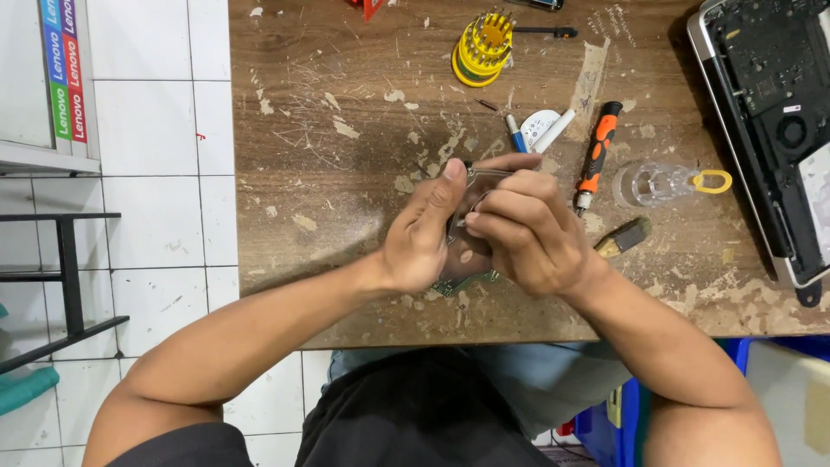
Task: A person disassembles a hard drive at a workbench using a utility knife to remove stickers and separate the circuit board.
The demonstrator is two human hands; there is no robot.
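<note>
A small metal part [471,216] with a green circuit board at its lower edge is held just above the near middle of a scratched wooden surface [328,173]. Both hands close around it. The left hand [424,238] grips it from the left, thumb stretched up along its top edge. The right hand [527,229] grips it from the right, fingers curled over the top and pinching at its middle. Much of the part is hidden by the fingers.

Just right of the hands lie an orange and black screwdriver [596,151] and a small brush [624,238]. Beyond them sits a clear plastic piece with a yellow ring [670,182]. A yellow screwdriver bit holder [482,50] stands at the far edge. An opened laptop [769,112] lies at the far right.
</note>
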